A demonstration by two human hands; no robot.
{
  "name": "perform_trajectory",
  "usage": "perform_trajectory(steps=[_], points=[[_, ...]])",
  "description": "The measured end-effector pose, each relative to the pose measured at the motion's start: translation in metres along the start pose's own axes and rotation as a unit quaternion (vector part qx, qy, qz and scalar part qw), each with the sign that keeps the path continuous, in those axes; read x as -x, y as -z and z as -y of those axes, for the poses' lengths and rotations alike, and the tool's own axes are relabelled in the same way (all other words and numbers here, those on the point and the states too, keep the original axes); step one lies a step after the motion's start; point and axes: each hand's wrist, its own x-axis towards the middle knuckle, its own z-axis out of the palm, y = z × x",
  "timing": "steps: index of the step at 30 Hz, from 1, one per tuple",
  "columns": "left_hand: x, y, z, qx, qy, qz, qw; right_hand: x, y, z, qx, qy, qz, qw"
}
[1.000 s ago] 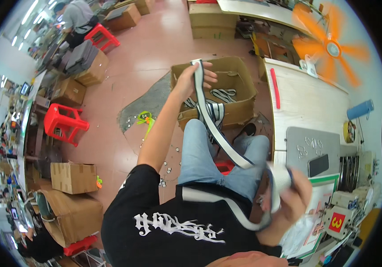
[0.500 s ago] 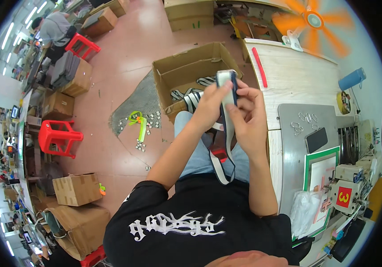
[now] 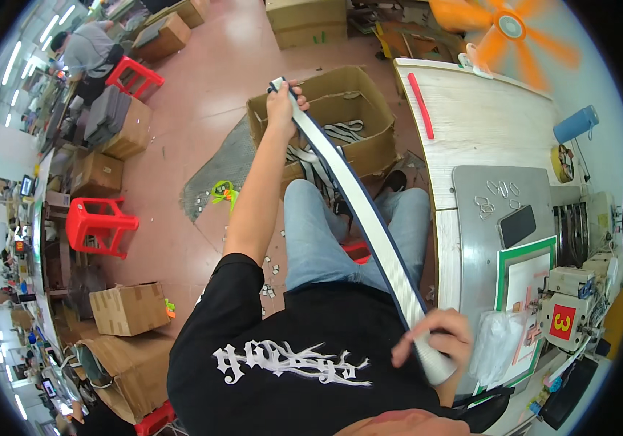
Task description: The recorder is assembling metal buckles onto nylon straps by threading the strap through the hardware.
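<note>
A long white webbing strap [image 3: 358, 203] with navy edges stretches diagonally across my lap and chest. Its far end is gripped by my left hand [image 3: 282, 107], fingers closed round it above the left side of an open cardboard box [image 3: 373, 149]. The near end curls over in my right hand [image 3: 446, 338], which is closed on it beside my chest, index finger sticking out. More black-and-white straps [image 3: 316, 168] lie loosely heaped in the box, just beyond my knees.
At right, a table [image 3: 471, 109] carries a red strip [image 3: 421, 105], metal rings [image 3: 502, 190], a phone [image 3: 517, 227] and a sewing machine [image 3: 565, 309]. An orange fan [image 3: 509, 25] spins behind. Red stools [image 3: 100, 225] and cartons [image 3: 130, 309] stand left; another person [image 3: 90, 54] sits farther off.
My hands have moved apart. The left went up and left over the box, the right came down and back toward my chest, drawing the folded strap out to its length.
</note>
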Motion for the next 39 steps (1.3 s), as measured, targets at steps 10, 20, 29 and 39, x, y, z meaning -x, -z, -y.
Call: perform_trajectory(steps=[10,20,29,39], points=[[0.082,-0.042,0.015,-0.149,0.063,0.163,0.973,-0.072,-0.004,0.003,0.344,0.134,-0.129,0.920],[0.225,-0.099,0.037,-0.090,0.126,0.253,0.955,-0.180,0.029,-0.012,0.309,0.146,-0.221,0.914],[0.243,-0.065,0.065,-0.101,0.124,0.117,0.980,-0.154,0.070,-0.002,0.416,0.109,-0.277,0.859],[0.253,-0.068,0.073,-0.152,0.181,0.186,0.954,-0.096,0.189,0.053,0.710,0.015,-0.358,0.607]])
